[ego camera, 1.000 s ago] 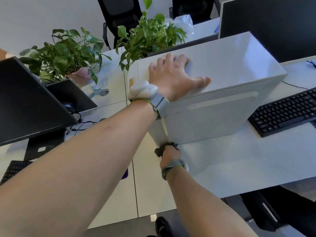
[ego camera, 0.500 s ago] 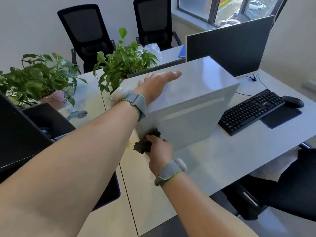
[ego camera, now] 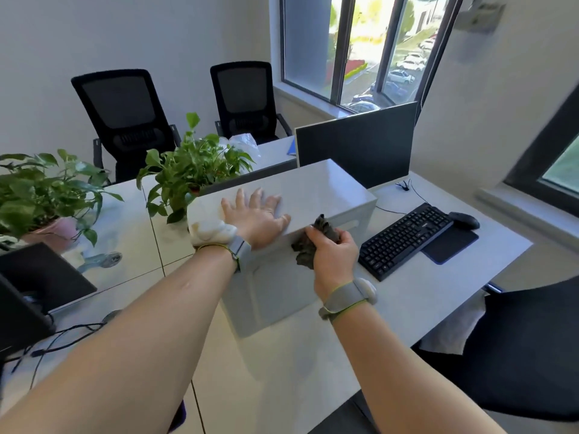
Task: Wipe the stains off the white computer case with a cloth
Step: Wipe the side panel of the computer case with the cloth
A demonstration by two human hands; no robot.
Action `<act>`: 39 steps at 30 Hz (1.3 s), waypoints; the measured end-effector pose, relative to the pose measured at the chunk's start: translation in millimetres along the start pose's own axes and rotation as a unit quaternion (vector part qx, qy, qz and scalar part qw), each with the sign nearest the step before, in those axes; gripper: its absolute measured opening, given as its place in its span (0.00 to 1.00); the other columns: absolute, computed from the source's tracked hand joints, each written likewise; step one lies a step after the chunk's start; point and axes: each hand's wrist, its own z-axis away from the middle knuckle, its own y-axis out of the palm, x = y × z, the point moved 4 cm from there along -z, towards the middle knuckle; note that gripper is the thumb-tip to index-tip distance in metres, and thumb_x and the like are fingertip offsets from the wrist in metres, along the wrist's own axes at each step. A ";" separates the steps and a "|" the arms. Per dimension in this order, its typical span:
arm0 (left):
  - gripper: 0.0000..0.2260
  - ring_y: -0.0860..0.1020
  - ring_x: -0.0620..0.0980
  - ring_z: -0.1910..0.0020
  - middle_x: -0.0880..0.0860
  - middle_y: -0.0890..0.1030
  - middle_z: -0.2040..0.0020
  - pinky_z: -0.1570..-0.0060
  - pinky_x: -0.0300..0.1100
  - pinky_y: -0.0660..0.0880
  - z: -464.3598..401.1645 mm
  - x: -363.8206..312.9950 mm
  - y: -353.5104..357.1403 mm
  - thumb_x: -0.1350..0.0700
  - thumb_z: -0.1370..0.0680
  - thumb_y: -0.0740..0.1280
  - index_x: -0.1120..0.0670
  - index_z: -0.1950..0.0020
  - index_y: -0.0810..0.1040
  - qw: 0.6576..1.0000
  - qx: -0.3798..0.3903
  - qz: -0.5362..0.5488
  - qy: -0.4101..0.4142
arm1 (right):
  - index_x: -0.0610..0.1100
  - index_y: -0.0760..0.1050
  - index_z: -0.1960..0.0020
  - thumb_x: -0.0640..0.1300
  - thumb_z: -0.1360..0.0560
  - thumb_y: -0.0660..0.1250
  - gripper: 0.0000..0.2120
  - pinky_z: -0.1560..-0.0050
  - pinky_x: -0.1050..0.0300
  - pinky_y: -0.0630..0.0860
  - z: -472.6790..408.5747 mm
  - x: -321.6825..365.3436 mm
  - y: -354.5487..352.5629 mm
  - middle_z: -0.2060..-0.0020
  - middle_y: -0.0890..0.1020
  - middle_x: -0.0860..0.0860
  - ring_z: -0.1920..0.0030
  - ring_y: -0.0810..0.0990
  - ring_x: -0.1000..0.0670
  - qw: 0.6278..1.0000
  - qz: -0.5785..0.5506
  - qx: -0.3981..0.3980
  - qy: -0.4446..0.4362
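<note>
**Person wiping the side of a white computer case on an office desk**

A white, box-shaped metal computer case [ego camera: 313,189] stood upright on a pale grey desk [ego camera: 407,302], roughly at the centre of the view, with its broad side panel facing the person. A crumpled dark grey cloth [ego camera: 316,242] was pressed against the upper part of that side panel, just under the top edge. The right hand [ego camera: 332,255] gripped the cloth, fingers curled around the bunched fabric, likely so the wad would keep firm contact with the panel during rubbing. The left hand [ego camera: 257,216] lay flat on the top of the case, fingers straight and spread, holding nothing; it seemed placed there to brace the case against the sideways push of wiping. No stains could be made out on the panel from this angle (the surface looked evenly pale), so how much wiping was left could not be judged.

Both wrists wore grey bands. To the right of the case lay a black keyboard [ego camera: 407,239], then a black mouse [ego camera: 465,220] on a dark mouse pad [ego camera: 451,245]. A black monitor [ego camera: 357,145] stood behind the case. Two green leafy potted plants [ego camera: 194,170] sat to the left, with two black mesh office chairs [ego camera: 125,117] beyond the desk and a window [ego camera: 369,48] behind.
</note>
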 end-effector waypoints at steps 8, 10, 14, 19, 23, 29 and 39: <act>0.28 0.48 0.56 0.18 0.49 0.55 0.18 0.23 0.62 0.43 -7.2 1.4 -2.2 0.33 0.23 0.57 0.36 0.23 0.61 0.997 -0.031 0.062 -0.019 | 0.45 0.79 0.50 0.41 0.25 0.77 0.08 0.66 0.55 0.83 -75.3 51.8 -54.7 0.50 0.85 0.42 0.57 0.84 0.45 0.997 -0.051 -0.048 0.034; 0.28 0.52 0.55 0.19 0.48 0.59 0.20 0.24 0.60 0.47 -6.1 -0.7 -5.1 0.33 0.24 0.60 0.36 0.25 0.65 0.996 -0.047 0.073 -0.032 | 0.45 0.76 0.49 0.42 0.24 0.75 0.08 0.70 0.59 0.80 -81.9 57.0 -55.7 0.50 0.83 0.44 0.56 0.83 0.46 0.998 -0.030 -0.045 0.040; 0.22 0.62 0.56 0.25 0.46 0.66 0.24 0.28 0.56 0.57 -6.7 -4.8 -17.9 0.34 0.22 0.62 0.35 0.29 0.71 0.993 -0.065 0.081 -0.052 | 0.43 0.71 0.44 0.46 0.23 0.72 0.14 0.57 0.41 0.85 -66.3 54.3 -34.3 0.49 0.81 0.42 0.53 0.83 0.42 0.999 0.021 0.011 0.034; 0.17 0.63 0.53 0.25 0.41 0.68 0.24 0.27 0.57 0.57 -6.1 3.4 -19.7 0.42 0.19 0.59 0.34 0.31 0.74 0.989 -0.057 0.124 -0.047 | 0.46 0.70 0.45 0.51 0.24 0.72 0.15 0.61 0.45 0.81 -28.9 52.8 -2.2 0.50 0.80 0.41 0.58 0.82 0.42 0.986 0.074 0.145 -0.032; 0.20 0.70 0.48 0.26 0.51 0.73 0.25 0.26 0.43 0.62 2.2 23.5 -26.8 0.59 0.16 0.63 0.53 0.23 0.71 0.878 -0.051 0.473 -0.040 | 0.48 0.72 0.40 0.50 0.23 0.69 0.14 0.47 0.54 0.71 -53.8 85.4 20.1 0.46 0.77 0.50 0.45 0.76 0.47 0.880 0.363 0.184 -0.247; 0.15 0.78 0.53 0.36 0.53 0.82 0.38 0.38 0.47 0.77 32.3 84.8 -40.2 0.61 0.18 0.60 0.57 0.35 0.82 0.791 -0.264 0.511 -0.211 | 0.49 0.72 0.36 0.61 0.18 0.53 0.21 0.28 0.44 0.61 -44.0 62.4 72.8 0.35 0.77 0.50 0.31 0.69 0.45 0.702 0.576 0.300 -0.291; 0.15 0.79 0.54 0.45 0.53 0.82 0.48 0.41 0.52 0.75 47.6 114.3 -48.1 0.59 0.21 0.59 0.53 0.41 0.83 0.849 -0.249 0.419 -0.202 | 0.51 0.71 0.48 0.48 0.26 0.68 0.09 0.50 0.51 0.74 29.8 13.4 189.4 0.48 0.79 0.49 0.46 0.78 0.42 0.603 0.550 0.436 -0.379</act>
